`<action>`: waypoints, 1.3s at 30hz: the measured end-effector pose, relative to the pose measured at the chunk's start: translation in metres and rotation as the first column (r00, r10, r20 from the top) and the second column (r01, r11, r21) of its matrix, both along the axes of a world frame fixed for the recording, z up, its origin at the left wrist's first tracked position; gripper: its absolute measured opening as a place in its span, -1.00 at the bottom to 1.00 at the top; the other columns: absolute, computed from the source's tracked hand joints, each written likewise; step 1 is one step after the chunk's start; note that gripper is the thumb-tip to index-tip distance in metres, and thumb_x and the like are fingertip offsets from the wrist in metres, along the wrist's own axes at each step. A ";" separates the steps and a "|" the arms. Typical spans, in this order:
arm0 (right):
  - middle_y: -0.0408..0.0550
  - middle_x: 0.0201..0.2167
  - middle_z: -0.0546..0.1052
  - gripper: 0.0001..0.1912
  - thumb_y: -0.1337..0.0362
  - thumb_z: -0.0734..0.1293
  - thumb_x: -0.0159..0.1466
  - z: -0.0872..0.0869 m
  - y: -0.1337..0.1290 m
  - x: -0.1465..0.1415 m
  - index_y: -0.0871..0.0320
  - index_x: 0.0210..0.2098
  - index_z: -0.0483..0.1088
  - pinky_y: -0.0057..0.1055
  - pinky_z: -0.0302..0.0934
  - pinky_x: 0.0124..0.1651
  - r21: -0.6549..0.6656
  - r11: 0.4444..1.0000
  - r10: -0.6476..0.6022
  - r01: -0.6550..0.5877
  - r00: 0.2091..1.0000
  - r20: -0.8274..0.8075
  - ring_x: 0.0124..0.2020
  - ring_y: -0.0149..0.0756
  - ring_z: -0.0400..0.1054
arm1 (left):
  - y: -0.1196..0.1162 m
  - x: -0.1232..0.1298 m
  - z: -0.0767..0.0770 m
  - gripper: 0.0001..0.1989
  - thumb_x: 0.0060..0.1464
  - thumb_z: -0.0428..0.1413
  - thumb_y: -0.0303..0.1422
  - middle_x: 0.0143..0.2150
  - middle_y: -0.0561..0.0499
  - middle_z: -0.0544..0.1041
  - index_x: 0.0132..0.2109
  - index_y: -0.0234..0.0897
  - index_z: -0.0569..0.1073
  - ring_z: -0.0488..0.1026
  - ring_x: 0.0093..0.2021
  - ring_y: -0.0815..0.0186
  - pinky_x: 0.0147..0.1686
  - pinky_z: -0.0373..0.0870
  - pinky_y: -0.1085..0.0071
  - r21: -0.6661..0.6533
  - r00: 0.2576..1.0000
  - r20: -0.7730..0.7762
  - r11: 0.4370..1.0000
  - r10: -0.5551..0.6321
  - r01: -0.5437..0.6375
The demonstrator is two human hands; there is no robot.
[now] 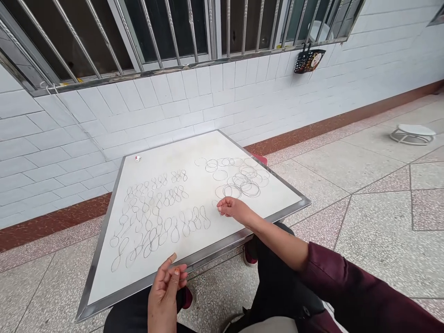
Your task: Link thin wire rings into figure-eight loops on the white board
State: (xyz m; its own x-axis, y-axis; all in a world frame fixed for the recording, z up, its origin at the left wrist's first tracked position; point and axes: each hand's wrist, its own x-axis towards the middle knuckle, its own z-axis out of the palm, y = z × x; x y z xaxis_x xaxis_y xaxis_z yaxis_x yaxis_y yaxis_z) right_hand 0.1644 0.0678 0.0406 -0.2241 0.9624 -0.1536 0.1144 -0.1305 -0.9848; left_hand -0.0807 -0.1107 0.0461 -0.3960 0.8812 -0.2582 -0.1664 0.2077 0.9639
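Observation:
My right hand (pixel 229 207) is over the table's near right part, thumb and fingertips pinched at a thin loop whose faint edge shows beside them. Beyond it lies a loose pile of thin dark wire-like rings (pixel 247 184), several overlapping. Below the near edge of the white tabletop (pixel 201 148) is my left hand (pixel 169 283), palm up with loosely bent fingers. Its index finger, with a tan wrap at the tip, stands apart, and I see nothing held in it. Rows of similar loops twisted into figure eights (pixel 175 230) cover the table's left side.
A grey metal rim (pixel 222 249) borders the table. A small white object (pixel 138 158) lies at its far left corner. Behind is a white tiled wall (pixel 215 99) with a barred window. A black basket (pixel 308 61) hangs there. A low white stool (pixel 414 131) stands on the right.

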 end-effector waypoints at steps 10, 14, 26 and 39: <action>-0.17 -0.46 0.48 -0.85 0.37 0.44 0.09 -0.023 0.030 -0.015 0.12 -0.35 0.40 -0.45 0.19 -0.37 -0.069 0.997 0.052 -0.042 0.987 0.149 -0.42 -0.37 0.39 | -0.004 -0.006 -0.009 -0.26 -0.22 0.38 -0.01 -0.20 -0.10 0.64 0.08 -0.29 0.47 0.54 -0.23 0.22 -0.25 0.50 0.37 -0.065 0.997 0.069 0.998 0.020 -0.016; -0.14 -0.43 0.50 -0.85 0.36 0.44 0.10 -0.022 0.038 -0.018 0.12 -0.33 0.42 -0.43 0.20 -0.38 -0.093 0.994 0.072 -0.055 0.978 0.198 -0.42 -0.35 0.40 | -0.003 -0.007 -0.011 -0.25 -0.21 0.39 -0.02 -0.18 -0.10 0.64 0.10 -0.29 0.45 0.54 -0.22 0.24 -0.25 0.49 0.39 -0.091 0.996 0.091 0.996 0.016 -0.008; -0.10 -0.29 0.53 -0.92 0.32 0.32 0.26 -0.032 0.044 -0.015 0.14 -0.24 0.40 -0.52 0.26 -0.44 -0.048 0.996 0.080 -0.070 0.961 0.263 -0.40 -0.41 0.45 | 0.006 -0.008 -0.017 -0.19 -0.27 0.40 0.01 -0.15 -0.09 0.64 0.10 -0.30 0.44 0.53 -0.21 0.24 -0.23 0.50 0.39 -0.158 0.994 0.104 0.987 0.036 -0.019; -0.10 -0.26 0.45 -0.89 0.22 0.34 0.30 -0.026 -0.042 -0.041 0.13 -0.25 0.40 -0.40 0.18 -0.25 0.224 0.957 0.021 -0.185 0.813 0.582 -0.30 -0.33 0.34 | 0.009 -0.001 -0.030 -0.33 -0.18 0.39 -0.05 -0.18 -0.09 0.63 0.04 -0.28 0.46 0.55 -0.23 0.23 -0.28 0.51 0.41 -0.069 0.998 0.063 0.998 -0.004 0.008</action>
State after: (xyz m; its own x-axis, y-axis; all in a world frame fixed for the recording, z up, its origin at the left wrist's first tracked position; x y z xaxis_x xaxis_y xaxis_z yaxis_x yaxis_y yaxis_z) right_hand 0.1233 0.0253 0.0147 -0.2753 0.9607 -0.0350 0.6606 0.1626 -0.7329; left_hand -0.0819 -0.1021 0.0158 -0.3719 0.8626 -0.3429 -0.2245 0.2748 0.9349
